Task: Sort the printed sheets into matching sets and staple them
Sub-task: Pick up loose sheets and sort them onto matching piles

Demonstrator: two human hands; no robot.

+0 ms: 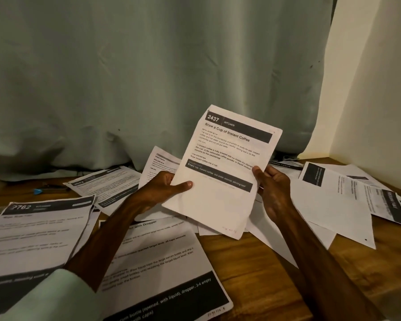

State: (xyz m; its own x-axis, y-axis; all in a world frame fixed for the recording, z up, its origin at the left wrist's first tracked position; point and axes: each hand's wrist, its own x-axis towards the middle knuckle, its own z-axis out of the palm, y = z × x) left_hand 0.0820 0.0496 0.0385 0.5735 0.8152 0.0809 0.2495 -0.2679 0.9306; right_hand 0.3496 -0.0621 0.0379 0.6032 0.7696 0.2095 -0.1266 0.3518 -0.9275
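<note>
I hold a printed sheet (225, 167) numbered 2437, headed "Brew a Cup of Instant Coffee", raised and tilted above the wooden table (259, 274). My left hand (162, 188) grips its left edge, thumb across the front. My right hand (273, 188) holds its right edge with the thumb on the front. Behind it in my left hand stands a second sheet (160, 163). Other printed sheets lie scattered: one numbered 2762 (37, 230) at the left, a "with Dropper" sheet (162, 269) below my left arm, another (107, 184) behind, and a pile (347, 200) at the right.
A small dark tool with a blue tip (48, 188), possibly the stapler, lies at the table's back left. A green curtain (148, 77) hangs behind the table and a pale wall (375, 89) closes the right side. Bare wood shows at the front right.
</note>
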